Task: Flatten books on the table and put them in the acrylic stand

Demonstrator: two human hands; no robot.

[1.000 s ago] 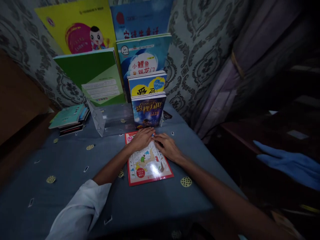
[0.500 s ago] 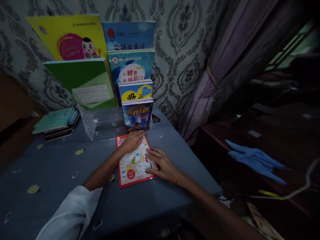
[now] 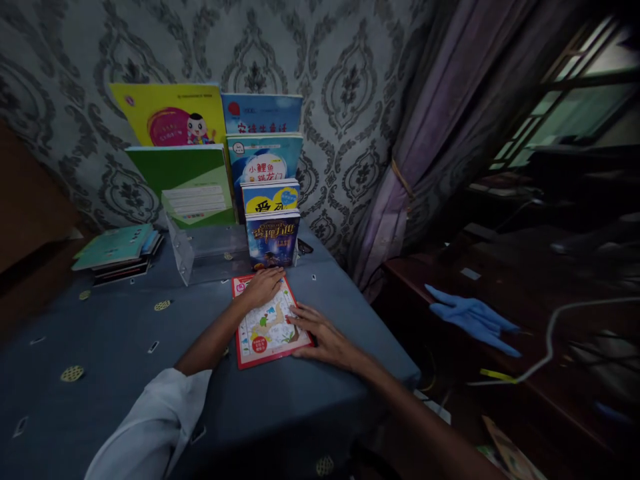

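A red-bordered picture book (image 3: pixel 273 327) lies flat on the dark cloth-covered table (image 3: pixel 125 353). My left hand (image 3: pixel 263 288) rests on its upper part, palm down with the fingers stretched toward the book rack. On the book's right edge lies my right hand (image 3: pixel 320 337), its fingers apart and the thumb lower down. Directly behind the book stands a clear acrylic book rack (image 3: pixel 213 257). It bears a dark blue book (image 3: pixel 273 241) in front, with a yellow-and-blue book (image 3: pixel 267 199), a green book (image 3: pixel 185 187) and a yellow book (image 3: pixel 167 110) among those behind.
A stack of thin books (image 3: pixel 117 250) sits on the table's left. Dark glasses (image 3: pixel 305 247) lie right of the rack. Beyond the table's right edge, a blue glove (image 3: pixel 473 319) and a pale cable (image 3: pixel 553 327) rest on a dark red surface. A tied curtain (image 3: pixel 395 180) hangs behind.
The view has tilted up and drawn back slightly, so the rack sits lower in it. My right hand has shifted slightly on the book's right edge; my left hand stays on top.
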